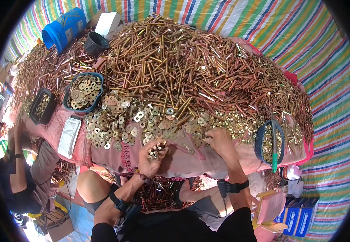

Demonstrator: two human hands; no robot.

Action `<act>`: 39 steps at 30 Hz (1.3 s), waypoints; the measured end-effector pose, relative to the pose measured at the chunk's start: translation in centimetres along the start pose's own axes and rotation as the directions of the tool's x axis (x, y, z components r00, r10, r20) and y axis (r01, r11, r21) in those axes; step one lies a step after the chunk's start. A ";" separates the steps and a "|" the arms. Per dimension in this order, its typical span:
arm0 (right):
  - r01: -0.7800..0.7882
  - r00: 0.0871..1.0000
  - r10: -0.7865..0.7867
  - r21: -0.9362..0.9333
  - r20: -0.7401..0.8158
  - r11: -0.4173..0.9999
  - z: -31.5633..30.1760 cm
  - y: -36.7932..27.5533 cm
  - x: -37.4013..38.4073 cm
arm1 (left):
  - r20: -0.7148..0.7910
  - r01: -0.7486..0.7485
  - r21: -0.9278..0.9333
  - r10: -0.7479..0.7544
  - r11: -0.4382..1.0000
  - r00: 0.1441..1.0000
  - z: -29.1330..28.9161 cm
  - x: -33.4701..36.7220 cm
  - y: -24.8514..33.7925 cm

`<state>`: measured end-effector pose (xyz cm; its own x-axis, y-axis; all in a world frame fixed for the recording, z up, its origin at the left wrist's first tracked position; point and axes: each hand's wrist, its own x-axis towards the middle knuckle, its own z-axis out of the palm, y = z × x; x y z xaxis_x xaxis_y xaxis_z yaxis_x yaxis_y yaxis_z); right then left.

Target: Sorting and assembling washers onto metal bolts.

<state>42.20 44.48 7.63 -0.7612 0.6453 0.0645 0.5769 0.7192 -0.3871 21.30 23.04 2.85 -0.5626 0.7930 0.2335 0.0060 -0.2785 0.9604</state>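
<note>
A bundle of short, brass-coloured bolts (157,151) stands in my left hand (147,162), its ends facing up and my fingers wrapped round it. The hand is at the near edge of the pink-covered table (183,164), just in front of a heap of flat washers (118,123). To its right, my right hand (220,142) reaches down at the washers' edge, close to a spread of small nuts (243,128). Its fingers are bent together, and anything between them is too small to make out. Behind both hands rises a large pile of long bolts (171,60).
A blue bowl of washers (83,92) and a dark tub of nuts (42,107) stand left, beside a silver packet (69,137). At right is a blue basket (259,141) with a green-handled tool (274,161). Another person's arm (18,169) is at far left.
</note>
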 end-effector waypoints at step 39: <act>0.191 0.967 -0.256 0.613 0.018 0.767 1.4 -10.9 1.8 | 0.087 0.140 -0.194 -0.125 0.971 0.988 -0.1 0.0 -0.2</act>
<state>34.14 37.40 10.67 -0.8887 0.4352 0.1444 0.1154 0.5171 -0.8481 21.21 23.01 2.62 -0.4850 0.8657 0.1243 -0.2327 -0.2647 0.9358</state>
